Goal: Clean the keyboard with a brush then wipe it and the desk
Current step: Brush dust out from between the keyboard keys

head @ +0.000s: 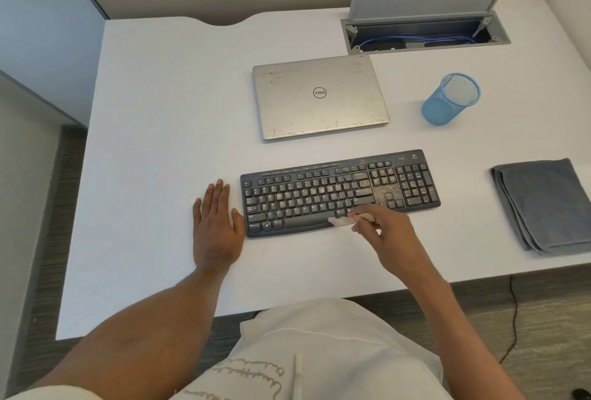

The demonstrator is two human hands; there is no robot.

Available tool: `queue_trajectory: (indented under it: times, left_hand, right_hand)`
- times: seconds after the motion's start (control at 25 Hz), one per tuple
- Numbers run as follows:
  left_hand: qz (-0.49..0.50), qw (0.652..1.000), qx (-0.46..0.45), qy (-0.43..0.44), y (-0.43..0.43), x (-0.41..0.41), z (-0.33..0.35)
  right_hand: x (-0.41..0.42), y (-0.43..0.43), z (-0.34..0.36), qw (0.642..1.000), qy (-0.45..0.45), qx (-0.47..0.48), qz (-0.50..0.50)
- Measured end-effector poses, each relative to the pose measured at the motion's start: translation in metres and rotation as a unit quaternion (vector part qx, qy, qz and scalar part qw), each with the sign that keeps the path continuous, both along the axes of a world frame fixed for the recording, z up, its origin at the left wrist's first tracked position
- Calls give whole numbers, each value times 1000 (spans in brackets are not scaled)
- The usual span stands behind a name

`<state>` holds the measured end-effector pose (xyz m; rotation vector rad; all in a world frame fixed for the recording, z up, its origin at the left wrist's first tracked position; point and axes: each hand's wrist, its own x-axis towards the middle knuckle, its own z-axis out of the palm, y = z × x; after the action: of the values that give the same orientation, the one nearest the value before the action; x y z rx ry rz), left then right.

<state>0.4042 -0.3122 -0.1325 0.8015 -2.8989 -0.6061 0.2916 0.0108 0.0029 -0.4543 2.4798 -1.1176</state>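
left hand (216,227) flat, fingers straight | right hand (382,231) pinches brush (341,222)

The keyboard (319,195) is black with pale lettering, a tan speckle of crumbs over its right-centre keys; the brush (343,221) at its front edge has white bristles and a cream handle. Behind the keyboard the laptop (319,105) is scuffed silver with a dark ring logo; right of the keyboard, a light-blue mesh cup (449,100) and a slate-grey cloth (543,204); the surface (160,143) is white.

My right hand (385,231) pinches a small brush (342,222), its white bristles on the near edge of the keyboard (319,191). My left hand (216,223) lies flat on the desk (166,118) just left of it. Crumbs (383,187) speckle the keys farther right.
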Motion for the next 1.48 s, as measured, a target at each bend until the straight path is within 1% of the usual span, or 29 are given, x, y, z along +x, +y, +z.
queue_trajectory:
  times: [0.08, 0.32, 0.4, 0.48, 0.52, 0.6, 0.72, 0.8, 0.92, 1.0, 1.08, 1.2, 1.24, 1.4, 1.48]
  left_hand:
    - [1, 1000, 1, 0, 0, 0, 0]
    - [2, 1000, -4, 8, 0, 0, -2]
    - [2, 1000, -4, 8, 0, 0, -1]
    - [0, 1000, -4, 8, 0, 0, -1]
    - [-1, 1000, -4, 8, 0, 0, 0]
    - [1, 1000, -1, 8, 0, 0, 0]
    - [1, 1000, -1, 8, 0, 0, 1]
    - [0, 1000, -2, 8, 0, 0, 0]
    - [0, 1000, -2, 8, -1, 0, 0]
    - [0, 1000, -2, 9, -1, 0, 1]
    - [0, 1000, 0, 8, -1, 0, 0]
    - [2, 1000, -1, 6, 0, 0, 1]
    - [1, 1000, -1, 5, -1, 0, 1]
    - [0, 1000, -3, 7, 0, 0, 1]
    - [0, 1000, -1, 8, -1, 0, 2]
  right_hand:
    - [-1, 4, -4, 1000, 9, 9, -3]
    - [-16, 42, -3, 987, 78, 61, -123]
    - [-13, 36, 2, 984, 88, 39, -151]
    - [-8, 20, 5, 981, 88, -19, -174]
    - [-6, 11, 4, 980, 91, -33, -176]
    - [-3, 1, -4, 982, 95, -24, -160]
    - [-2, 3, -12, 988, 89, 36, -124]
    - [-4, 6, -11, 988, 86, 51, -120]
    - [-4, 2, -5, 982, 121, 32, -140]
    - [-3, -4, -5, 981, 140, 21, -135]
    - [1, -5, -6, 984, 124, 24, -127]
    - [-2, 3, -7, 990, 66, 50, -115]
    - [-4, 5, -6, 990, 61, 56, -113]
    - [-4, -2, -1, 984, 121, 37, -124]
    - [-3, -3, -2, 987, 99, 41, -123]
